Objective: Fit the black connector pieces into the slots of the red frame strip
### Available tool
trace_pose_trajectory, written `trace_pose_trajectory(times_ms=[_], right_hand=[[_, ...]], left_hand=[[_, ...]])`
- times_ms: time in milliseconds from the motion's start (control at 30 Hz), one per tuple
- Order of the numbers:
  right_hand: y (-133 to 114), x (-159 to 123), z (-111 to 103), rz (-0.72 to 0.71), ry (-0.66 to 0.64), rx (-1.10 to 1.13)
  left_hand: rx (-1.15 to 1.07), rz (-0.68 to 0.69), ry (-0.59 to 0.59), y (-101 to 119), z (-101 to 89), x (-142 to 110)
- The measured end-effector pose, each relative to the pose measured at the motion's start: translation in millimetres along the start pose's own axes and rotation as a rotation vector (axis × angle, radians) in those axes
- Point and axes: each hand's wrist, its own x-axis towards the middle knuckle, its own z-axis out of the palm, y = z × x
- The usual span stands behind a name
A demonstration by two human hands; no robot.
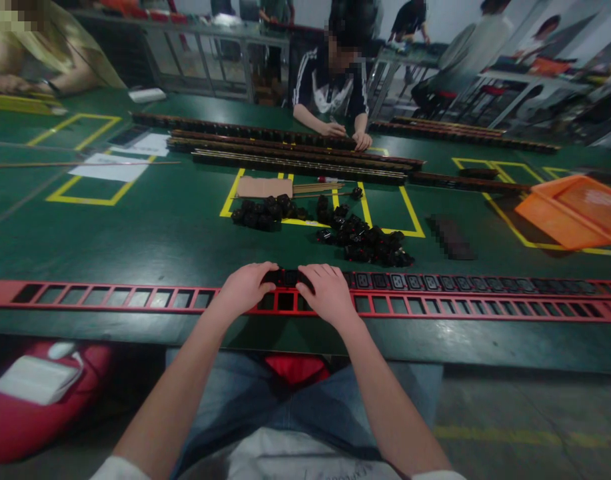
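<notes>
Both the left hand (pixel 246 287) and the right hand (pixel 327 291) are, on my head-camera view, at the middle of a red slotted rail (pixel 150 298) lying lengthwise on the green desk (pixel 85 250). Fingers are curled over the rear edge, thumbs toward the front. A black socket module (pixel 291 277) sits in the gap between the two hands, just beside the fingertips of each. Dark parts also show under the fingers, but I cannot tell whether either hand is gripping them or only pressing.

To the right of the right hand, a row of black sockets (pixel 396 281) stands side by side along the rear strip. The rectangular openings of the front strip show mostly green desk surface.

Containers: one orange bin (pixel 560 210), tilted, rests near the right side of the desk; I cannot make out its contents. Beyond the hands, a loose pile of black parts (pixel 372 243) lies directly on the desk, with a second cluster (pixel 258 213) to its left, near a flat piece of cardboard (pixel 264 187). Further back, a co-worker (pixel 330 87) has both hands at the long dark rails (pixel 295 149).
</notes>
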Motion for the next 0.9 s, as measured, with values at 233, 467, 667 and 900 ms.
trace_pose_trajectory(times_ms=[233,467,667,900], right_hand=[[2,0,2,-0.012,0.023,-0.001],[1,-1,2,-0.014,0.033,-0.003],[1,-1,2,-0.011,0.029,0.000],[0,-1,1,-0.010,0.023,0.016]], left_hand=[[0.022,-0.015,0.010,7,-3.4,-2],[0.236,0.104,0.064,21,-10.9,-1],[0.321,0.097,0.051,29,-12.4,3],[0.295,0.088,0.026,28,-13.3,7]])
